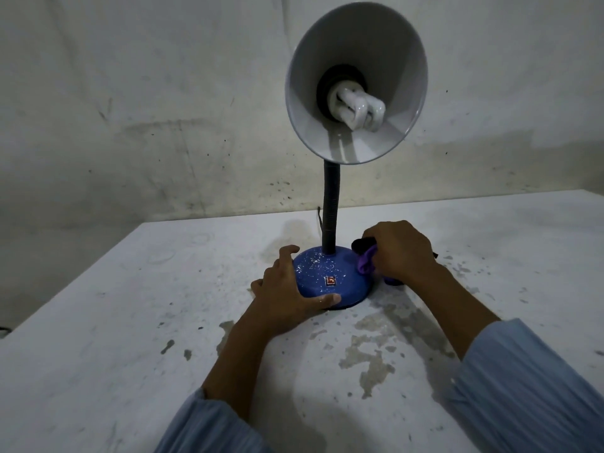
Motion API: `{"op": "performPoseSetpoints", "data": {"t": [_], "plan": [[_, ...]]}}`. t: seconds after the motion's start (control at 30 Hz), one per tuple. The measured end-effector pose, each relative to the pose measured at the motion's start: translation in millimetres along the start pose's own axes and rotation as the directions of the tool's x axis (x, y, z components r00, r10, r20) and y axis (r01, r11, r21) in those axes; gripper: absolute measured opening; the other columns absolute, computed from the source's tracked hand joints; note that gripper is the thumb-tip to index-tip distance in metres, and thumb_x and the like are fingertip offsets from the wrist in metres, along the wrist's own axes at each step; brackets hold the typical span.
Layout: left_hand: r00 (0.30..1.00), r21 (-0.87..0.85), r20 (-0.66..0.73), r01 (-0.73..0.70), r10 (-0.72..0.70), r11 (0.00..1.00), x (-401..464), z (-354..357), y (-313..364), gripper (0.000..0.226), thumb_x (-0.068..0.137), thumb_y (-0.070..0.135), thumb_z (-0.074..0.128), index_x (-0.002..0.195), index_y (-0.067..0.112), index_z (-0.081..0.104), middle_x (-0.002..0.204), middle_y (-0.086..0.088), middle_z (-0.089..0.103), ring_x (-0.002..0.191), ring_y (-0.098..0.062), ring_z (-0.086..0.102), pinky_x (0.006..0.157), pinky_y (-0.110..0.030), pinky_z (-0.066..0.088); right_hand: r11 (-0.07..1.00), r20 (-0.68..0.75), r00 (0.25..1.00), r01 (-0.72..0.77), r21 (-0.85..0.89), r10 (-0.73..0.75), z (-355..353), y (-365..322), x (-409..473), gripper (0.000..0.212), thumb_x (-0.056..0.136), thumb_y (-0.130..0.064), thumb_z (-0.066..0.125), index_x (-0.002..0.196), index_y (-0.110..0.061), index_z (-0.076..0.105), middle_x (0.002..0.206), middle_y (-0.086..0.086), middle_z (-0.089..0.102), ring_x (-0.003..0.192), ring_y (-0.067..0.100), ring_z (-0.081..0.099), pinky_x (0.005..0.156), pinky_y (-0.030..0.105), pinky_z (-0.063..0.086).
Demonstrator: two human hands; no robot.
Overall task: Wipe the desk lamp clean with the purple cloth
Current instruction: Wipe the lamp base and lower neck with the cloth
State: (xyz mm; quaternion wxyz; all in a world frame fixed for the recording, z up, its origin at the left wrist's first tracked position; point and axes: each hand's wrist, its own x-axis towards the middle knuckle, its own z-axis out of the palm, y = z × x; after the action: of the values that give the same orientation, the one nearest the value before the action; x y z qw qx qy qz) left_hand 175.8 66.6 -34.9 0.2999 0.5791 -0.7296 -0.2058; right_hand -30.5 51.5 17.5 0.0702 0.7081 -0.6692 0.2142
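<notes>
two pale blue pleated sleeves (209, 423) come in from the near edge, one on each forearm, over a worn white tabletop (98, 338) with grey patches where the paint has flaked. two hands are at work around one lamp, with one cloth.

the left hand (287, 289) rests against the near-left side of the lamp's base, its fingers (287, 251) spread apart and lightly curved over the rim while the thumb lies along the front edge, touching it. the right hand (405, 253) is on the right side of the base, knuckles up, its fingers curled tight round a bunched purple cloth (367, 261); the cloth presses against the base's right flank, with a dark part showing at the top of the fist.

the one blue desk lamp with a round domed base (327, 276) stands upright near the middle of the tabletop. the base is speckled with white flecks and carries a small red square switch (330, 281) at the front. a black flexible neck (330, 207) rises from it to a white cone shade (356, 83) turned toward the camera, with one white spiral bulb (358, 107) inside, unlit. behind stands a stained whitish wall (130, 109).
</notes>
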Motion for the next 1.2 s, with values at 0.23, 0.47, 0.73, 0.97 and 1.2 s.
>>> {"op": "performPoseSetpoints", "data": {"t": [0.23,0.47,0.73,0.97,1.2], "plan": [[1.0,0.002,-0.007,-0.008,0.008,1.0,0,2,0,0.101,0.047,0.077,0.068,0.126,0.043,0.015,0.138,0.005,0.043,0.12,-0.02,0.047,0.103,-0.044,0.029,0.937,0.097,0.969,0.191,0.291,-0.228,0,-7,-28,0.045,0.074,0.005,0.053,0.109,-0.019,0.067,0.111,0.005,0.064,0.102,0.027,0.055,0.084,0.039,0.048],[1.0,0.009,-0.002,-0.017,0.017,1.0,-2,0,1,0.1,0.049,0.076,0.069,0.126,0.04,0.017,0.136,0.005,0.044,0.118,-0.019,0.048,0.104,-0.045,0.031,0.803,0.127,0.971,0.089,0.59,-0.202,-13,-2,-41,0.051,0.067,0.009,0.046,0.055,-0.037,0.065,0.058,-0.015,0.064,0.061,0.001,0.057,0.059,0.02,0.044],[1.0,0.022,0.0,-0.008,0.008,1.0,-1,0,2,0.101,0.048,0.077,0.068,0.126,0.042,0.016,0.138,0.005,0.043,0.119,-0.02,0.048,0.104,-0.045,0.032,0.875,-0.08,0.973,0.232,0.424,-0.219,2,2,-43,0.043,0.067,0.005,0.055,0.105,-0.012,0.068,0.103,0.006,0.066,0.095,0.022,0.057,0.082,0.031,0.045],[1.0,-0.002,0.003,-0.005,0.005,1.0,-3,-1,3,0.109,0.039,0.083,0.065,0.127,0.04,0.016,0.136,0.005,0.044,0.118,-0.019,0.049,0.105,-0.048,0.033,0.837,0.07,0.962,0.192,0.513,-0.264,-6,-9,-41,0.03,0.063,-0.004,0.051,0.071,-0.028,0.068,0.07,-0.007,0.062,0.069,0.016,0.056,0.062,0.032,0.046],[1.0,0.003,-0.006,0.002,-0.002,1.0,-1,0,1,0.104,0.042,0.082,0.066,0.124,0.044,0.016,0.136,0.007,0.044,0.118,-0.019,0.048,0.101,-0.044,0.031,0.998,-0.068,0.997,0.041,0.05,-0.037,-1,23,-32,0.022,0.079,-0.008,0.06,0.099,-0.014,0.068,0.1,0.008,0.066,0.094,0.03,0.056,0.079,0.038,0.046]]}}
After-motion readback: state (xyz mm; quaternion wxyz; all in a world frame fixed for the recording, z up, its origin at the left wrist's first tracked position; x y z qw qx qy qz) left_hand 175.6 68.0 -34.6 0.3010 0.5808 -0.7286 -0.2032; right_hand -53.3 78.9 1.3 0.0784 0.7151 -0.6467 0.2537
